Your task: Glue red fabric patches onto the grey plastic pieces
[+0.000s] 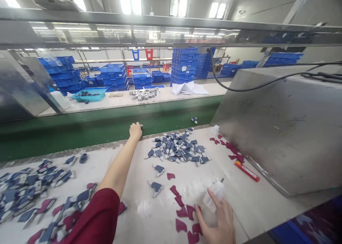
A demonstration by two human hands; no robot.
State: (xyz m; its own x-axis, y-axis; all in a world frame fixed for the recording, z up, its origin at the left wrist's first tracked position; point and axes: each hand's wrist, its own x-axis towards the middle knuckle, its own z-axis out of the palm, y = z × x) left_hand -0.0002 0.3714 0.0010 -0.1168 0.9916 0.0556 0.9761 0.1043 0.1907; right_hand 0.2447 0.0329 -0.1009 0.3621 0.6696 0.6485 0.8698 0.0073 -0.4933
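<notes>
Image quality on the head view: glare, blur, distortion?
Head view: windows blown out to white; bright reflections on the metal beam and a soft glare patch on the pale worktop; wide-angle stretch toward the edges; right hand and the translucent bottle look soft; distant blue crates lack fine detail.

Bottle (pixel 217 192): translucent white plastic, thin nozzle; blurred, tilted, nozzle pointing away and to the right. Located above or on the tabletop (pixel 144 215), at the right fingers (pixel 215 200); grip unclear.

Small dark piece with pale edge (pixel 141 127): at the left fingers (pixel 135 126), over the green belt (pixel 165 117); mostly hidden, shape unreadable.
</notes>
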